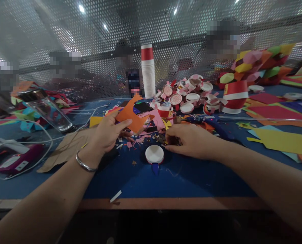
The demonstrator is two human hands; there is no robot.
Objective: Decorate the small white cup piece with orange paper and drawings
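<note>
Between the thumb and fingers of my left hand [110,130] is a cut piece of orange paper [132,117], raised a little above the scraps. My right hand [185,140] is curled low over the paper scraps, fingertips turned inward. Something dark shows at its fingers, too blurred to name. In front of both hands, a cut-off paper cup bottom [154,154] lies with its white inside up, a small blue paper strip [155,168] sticking out toward me.
A tall stack of paper cups [148,74] stands behind. To its right are a heap of cut cup bottoms [186,95] and a red-and-white cup [234,98]. Coloured paper sheets [285,139] lie at right; a glass bottle [49,112], cable and purple power strip [20,159] at left.
</note>
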